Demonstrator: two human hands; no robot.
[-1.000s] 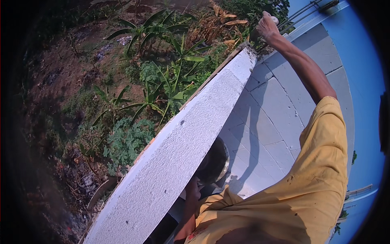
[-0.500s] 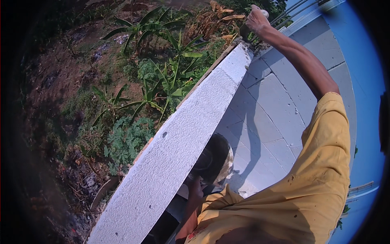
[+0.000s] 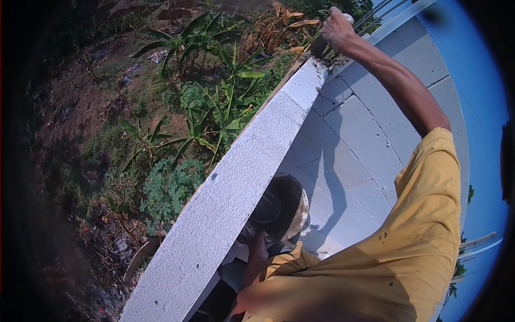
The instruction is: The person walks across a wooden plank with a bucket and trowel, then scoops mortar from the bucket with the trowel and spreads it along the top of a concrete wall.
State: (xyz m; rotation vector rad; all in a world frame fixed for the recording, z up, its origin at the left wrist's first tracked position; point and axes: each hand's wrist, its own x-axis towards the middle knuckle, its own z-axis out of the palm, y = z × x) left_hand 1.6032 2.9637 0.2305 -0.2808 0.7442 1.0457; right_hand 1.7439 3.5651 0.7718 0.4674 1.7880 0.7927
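Observation:
My right hand (image 3: pixel 338 31) is reached out to the far end of the wall, closed round the pale handle of a trowel. The trowel's dark blade (image 3: pixel 318 47) points down at a patch of grey mortar (image 3: pixel 337 60) by the end of the white block wall top (image 3: pixel 241 155). Low beside the wall, my left hand (image 3: pixel 256 246) is closed at the near rim of a black bucket (image 3: pixel 298 214) with mortar-smeared sides. Its fingers are partly in shadow, and the bucket's dark inside shows little detail.
Left of the wall the ground drops to a slope with banana plants (image 3: pixel 190 126), bushes and litter. Pale block masonry (image 3: pixel 370 134) with open joints lies to the right. Metal rods (image 3: pixel 378 13) stick out beyond my right hand.
The trowel blade has tipped down and shows more plainly beside the wall's end. My left hand stays at the bucket, and the whole view has shifted slightly.

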